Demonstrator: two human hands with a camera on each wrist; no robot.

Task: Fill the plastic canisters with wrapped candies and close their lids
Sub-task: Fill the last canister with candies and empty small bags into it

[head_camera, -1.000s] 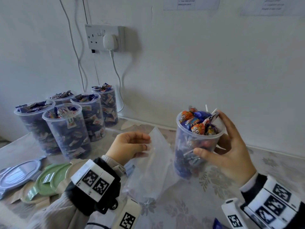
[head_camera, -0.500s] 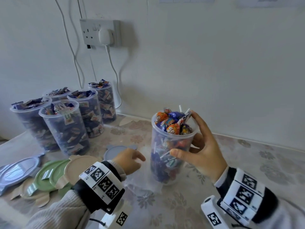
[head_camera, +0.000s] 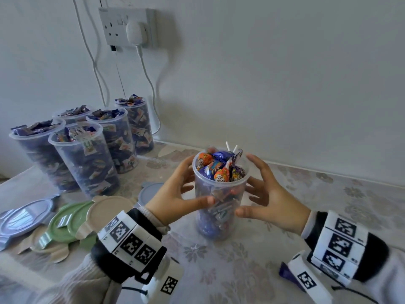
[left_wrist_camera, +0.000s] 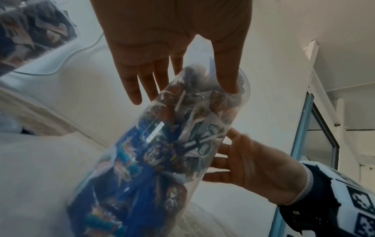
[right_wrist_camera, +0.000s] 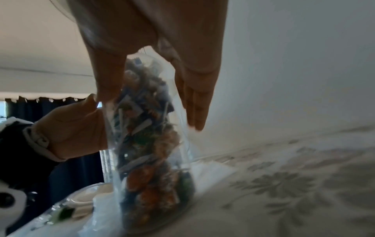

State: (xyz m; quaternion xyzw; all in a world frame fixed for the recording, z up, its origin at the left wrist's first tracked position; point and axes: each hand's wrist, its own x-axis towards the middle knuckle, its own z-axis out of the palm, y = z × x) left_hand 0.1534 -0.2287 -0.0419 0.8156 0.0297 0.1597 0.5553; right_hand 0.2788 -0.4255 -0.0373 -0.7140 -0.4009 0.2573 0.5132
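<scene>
**Canister cupped between two hands on a flowered tabletop**

Head view: a clear canister, heaped with wrapped candies and lidless, stands upright on a table covered in a pale floral cloth, close to a white wall. The left hand and right hand flank it with fingers spread and only lightly curved; the thumbs lie against its front, a loose cupping and no firm clasp. Five more filled canisters cluster at the back left beneath a wall socket with a plugged-in white cable. Loose lids in lilac, green and beige overlap at the left edge.

Left wrist view: the left hand's fingers are straight beside the canister wall, the thumb on it; white walls and a blue-framed doorway stand behind.

Right wrist view: the right thumb presses the canister, the fingers straight beside it; a dark curtain hangs beyond the patterned cloth.
</scene>
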